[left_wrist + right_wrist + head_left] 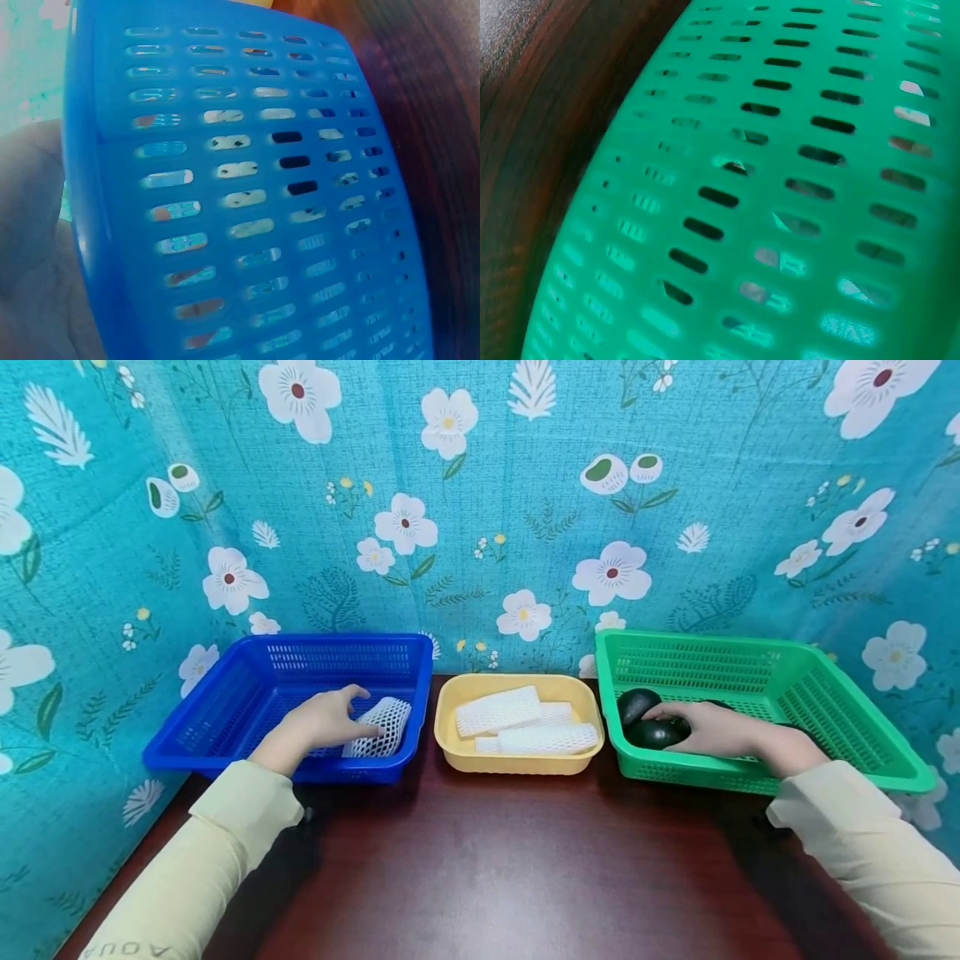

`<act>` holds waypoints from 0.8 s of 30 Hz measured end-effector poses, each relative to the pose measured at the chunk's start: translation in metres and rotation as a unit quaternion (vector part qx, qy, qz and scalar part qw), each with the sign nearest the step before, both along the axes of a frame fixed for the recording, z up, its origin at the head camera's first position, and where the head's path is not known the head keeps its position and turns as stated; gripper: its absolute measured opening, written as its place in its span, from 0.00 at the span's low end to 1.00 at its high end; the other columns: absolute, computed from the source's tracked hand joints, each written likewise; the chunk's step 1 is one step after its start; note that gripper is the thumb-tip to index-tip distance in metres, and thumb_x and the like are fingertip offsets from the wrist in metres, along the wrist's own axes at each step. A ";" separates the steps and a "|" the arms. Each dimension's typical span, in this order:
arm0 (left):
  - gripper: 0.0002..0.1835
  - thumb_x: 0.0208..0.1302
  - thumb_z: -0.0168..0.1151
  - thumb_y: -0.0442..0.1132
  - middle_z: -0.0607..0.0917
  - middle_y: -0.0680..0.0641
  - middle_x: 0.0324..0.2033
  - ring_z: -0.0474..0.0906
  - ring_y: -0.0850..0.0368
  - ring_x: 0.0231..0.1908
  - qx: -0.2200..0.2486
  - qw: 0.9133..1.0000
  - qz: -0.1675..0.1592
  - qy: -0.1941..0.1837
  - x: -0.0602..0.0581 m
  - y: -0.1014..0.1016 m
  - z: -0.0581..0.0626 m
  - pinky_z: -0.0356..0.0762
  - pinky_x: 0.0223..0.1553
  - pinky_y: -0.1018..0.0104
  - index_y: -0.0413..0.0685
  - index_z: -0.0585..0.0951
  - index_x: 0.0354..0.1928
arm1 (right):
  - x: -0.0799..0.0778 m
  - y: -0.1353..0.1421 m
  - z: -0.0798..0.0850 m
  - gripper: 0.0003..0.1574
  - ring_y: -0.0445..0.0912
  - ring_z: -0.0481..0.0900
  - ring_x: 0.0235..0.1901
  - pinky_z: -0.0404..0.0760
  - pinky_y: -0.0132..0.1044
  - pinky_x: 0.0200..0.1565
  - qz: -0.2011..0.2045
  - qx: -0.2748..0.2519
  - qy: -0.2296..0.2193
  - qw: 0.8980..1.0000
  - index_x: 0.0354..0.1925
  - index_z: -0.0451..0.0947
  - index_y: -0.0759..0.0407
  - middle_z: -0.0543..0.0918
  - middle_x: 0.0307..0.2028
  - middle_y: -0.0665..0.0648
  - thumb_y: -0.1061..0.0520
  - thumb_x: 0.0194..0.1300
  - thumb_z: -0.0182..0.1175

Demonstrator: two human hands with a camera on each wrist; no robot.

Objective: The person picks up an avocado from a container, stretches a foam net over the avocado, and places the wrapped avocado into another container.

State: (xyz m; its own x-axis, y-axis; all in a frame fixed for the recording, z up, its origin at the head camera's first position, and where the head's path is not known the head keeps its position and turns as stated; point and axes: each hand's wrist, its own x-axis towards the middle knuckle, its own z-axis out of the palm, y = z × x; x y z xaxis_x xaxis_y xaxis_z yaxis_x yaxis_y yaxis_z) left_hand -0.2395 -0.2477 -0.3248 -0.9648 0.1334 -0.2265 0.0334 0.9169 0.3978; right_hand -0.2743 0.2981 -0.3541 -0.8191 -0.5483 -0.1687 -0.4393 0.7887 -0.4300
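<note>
In the blue basket (pixel 285 647) lies a white foam net (pixel 392 714) with something dark showing through its mesh. My left hand (pixel 318 722) is beside it, fingers spread and thumb overlapping the net. Part of the left hand (pixel 34 240) appears blurred behind the basket wall in the left wrist view. Over at the right, my right hand (pixel 708 729) reaches into the green basket (pixel 885 727) and grips a dark, shiny avocado (pixel 651 735) between fingers and thumb. Another avocado (pixel 637 703) lies right behind it. The right wrist view is mostly filled by the green basket's slotted wall (pixel 780 150).
Between the baskets stands a yellow tray (pixel 517 766) holding several white foam nets (pixel 498 710). More dark fruit is partly hidden behind the right hand and wrist. All three containers stand on a dark wooden table (pixel 510 860), with a flowered blue curtain (pixel 495 510) behind.
</note>
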 end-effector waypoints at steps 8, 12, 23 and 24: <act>0.32 0.71 0.63 0.51 0.78 0.29 0.60 0.76 0.30 0.58 0.011 0.999 -0.017 0.028 0.001 -0.002 0.004 0.73 0.56 0.34 0.39 0.73 0.69 | 0.008 0.006 0.009 0.34 0.56 0.79 0.51 0.80 0.48 0.44 -0.010 -0.028 0.019 0.999 0.65 0.75 0.61 0.79 0.59 0.65 0.49 0.66 0.71; 0.29 0.72 0.62 0.50 0.79 0.30 0.60 0.76 0.30 0.58 0.024 0.999 -0.018 0.039 0.002 -0.002 0.003 0.73 0.56 0.33 0.39 0.74 0.67 | 0.014 0.010 0.016 0.35 0.50 0.78 0.45 0.78 0.44 0.39 -0.027 -0.049 0.011 0.998 0.66 0.73 0.59 0.80 0.57 0.62 0.49 0.66 0.71; 0.27 0.72 0.62 0.50 0.81 0.31 0.57 0.78 0.31 0.56 0.037 0.997 -0.017 0.069 0.004 0.007 0.004 0.75 0.55 0.35 0.39 0.77 0.64 | 0.028 0.012 0.031 0.37 0.48 0.78 0.40 0.78 0.43 0.36 -0.041 -0.055 0.052 0.996 0.67 0.72 0.58 0.82 0.50 0.58 0.51 0.65 0.72; 0.27 0.72 0.63 0.50 0.82 0.31 0.56 0.78 0.31 0.56 0.036 0.997 -0.017 0.072 0.003 0.007 0.004 0.75 0.55 0.35 0.40 0.77 0.64 | 0.030 0.012 0.032 0.37 0.48 0.78 0.40 0.78 0.44 0.36 -0.044 -0.056 0.057 0.996 0.68 0.72 0.58 0.83 0.49 0.58 0.51 0.65 0.72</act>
